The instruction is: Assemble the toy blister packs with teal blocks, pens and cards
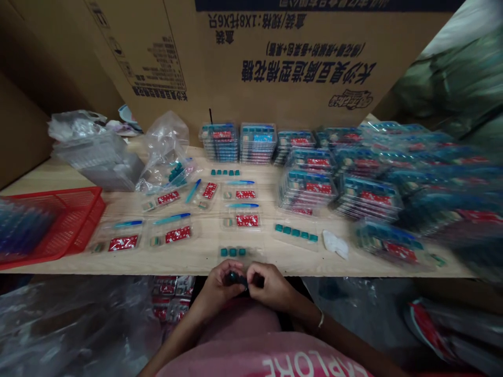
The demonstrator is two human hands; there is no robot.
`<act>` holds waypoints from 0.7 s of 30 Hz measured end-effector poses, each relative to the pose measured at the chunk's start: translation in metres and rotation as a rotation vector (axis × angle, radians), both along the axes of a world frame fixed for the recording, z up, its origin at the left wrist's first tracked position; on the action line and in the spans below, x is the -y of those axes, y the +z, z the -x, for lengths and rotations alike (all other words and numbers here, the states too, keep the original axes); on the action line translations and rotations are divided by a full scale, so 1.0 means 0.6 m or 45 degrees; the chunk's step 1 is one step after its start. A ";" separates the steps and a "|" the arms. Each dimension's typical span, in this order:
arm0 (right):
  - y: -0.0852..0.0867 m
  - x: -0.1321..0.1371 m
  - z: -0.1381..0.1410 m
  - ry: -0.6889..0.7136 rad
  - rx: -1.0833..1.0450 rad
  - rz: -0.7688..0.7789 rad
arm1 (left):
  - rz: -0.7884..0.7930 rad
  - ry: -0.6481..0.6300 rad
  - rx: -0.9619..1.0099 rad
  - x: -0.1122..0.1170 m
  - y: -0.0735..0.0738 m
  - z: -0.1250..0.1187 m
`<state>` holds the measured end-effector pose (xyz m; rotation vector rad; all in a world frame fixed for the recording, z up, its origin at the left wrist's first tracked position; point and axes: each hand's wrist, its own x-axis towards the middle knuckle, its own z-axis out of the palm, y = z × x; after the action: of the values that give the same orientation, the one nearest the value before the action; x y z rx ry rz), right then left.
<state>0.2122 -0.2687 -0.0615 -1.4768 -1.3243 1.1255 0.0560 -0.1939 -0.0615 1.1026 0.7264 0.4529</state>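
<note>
My left hand [218, 289] and my right hand [270, 287] meet just below the wooden table's front edge [157, 264], over my lap. Both are closed, pinching a small dark teal piece [234, 277] between their fingertips. Right above them on the table lies a clear tray [233, 252] holding three teal pieces. Further up lie several open clear trays with blue pens [172, 218] and red cards [247, 220].
Stacks of filled clear packs [369, 196] cover the table's right side and back [257, 142]. A red mesh basket [84, 217] sits at left, plastic bags [167, 152] behind it. A large cardboard box [275, 57] stands at the back. A white scrap [336, 243] lies nearby.
</note>
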 end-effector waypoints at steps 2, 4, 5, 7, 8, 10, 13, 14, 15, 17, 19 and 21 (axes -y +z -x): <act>-0.006 0.000 -0.003 -0.046 -0.122 0.012 | 0.005 0.055 0.024 0.000 0.004 -0.005; -0.011 -0.003 -0.007 -0.072 -0.213 0.023 | -0.019 0.116 0.034 -0.001 0.008 -0.009; -0.012 -0.004 -0.009 -0.079 -0.217 0.018 | -0.038 0.135 0.030 -0.001 0.010 -0.010; -0.010 -0.007 -0.012 -0.089 -0.149 -0.019 | -0.072 0.150 0.019 0.000 0.011 -0.013; -0.008 -0.007 -0.012 -0.087 -0.093 -0.051 | -0.087 0.148 0.014 0.000 0.011 -0.013; -0.001 -0.008 -0.013 -0.076 0.003 -0.127 | -0.109 0.136 -0.004 0.000 0.011 -0.014; 0.004 -0.006 -0.013 -0.072 0.062 -0.205 | -0.145 0.112 -0.054 -0.001 0.012 -0.013; 0.005 -0.005 -0.013 -0.076 0.069 -0.212 | -0.157 0.096 -0.067 -0.001 0.013 -0.013; 0.004 -0.004 -0.013 -0.081 0.074 -0.212 | -0.167 0.072 -0.071 -0.002 0.013 -0.013; 0.003 -0.002 -0.011 -0.086 0.082 -0.200 | -0.159 -0.014 -0.067 -0.005 0.012 -0.013; 0.001 0.001 -0.010 -0.097 0.107 -0.200 | -0.108 -0.094 -0.065 -0.007 0.009 -0.014; 0.001 0.004 -0.008 -0.113 0.156 -0.217 | -0.051 -0.136 -0.084 -0.008 0.007 -0.014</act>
<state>0.2168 -0.2709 -0.0610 -1.4817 -1.3882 0.8549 0.0644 -0.1893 -0.0575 1.1928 0.7150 0.3425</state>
